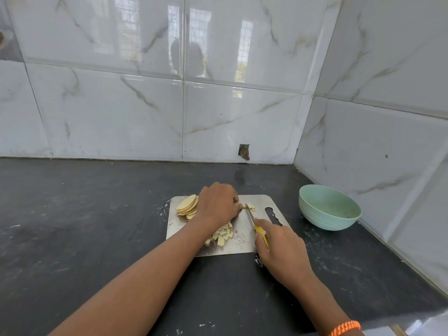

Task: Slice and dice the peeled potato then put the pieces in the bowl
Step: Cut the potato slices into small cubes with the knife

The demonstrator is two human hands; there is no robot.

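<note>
Right hand [281,246] grips knife [251,215]; left hand [218,204] seemingly pins potato strips [249,206]; bowl [328,207] nearby.

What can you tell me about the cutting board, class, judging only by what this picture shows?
The cutting board is a flat, silvery, metal-looking sheet with rounded corners and a wavy handle slot at its right end. It lies on the dark counter, left of the green bowl. Potato slices and diced pieces rest on it.

Both bare forearms reach forward over the counter. The left hand [218,204] lies knuckles up, fingers curled down, pinching the potato strips. The right hand [281,243] grips the knife handle; an orange band circles its wrist.
</note>
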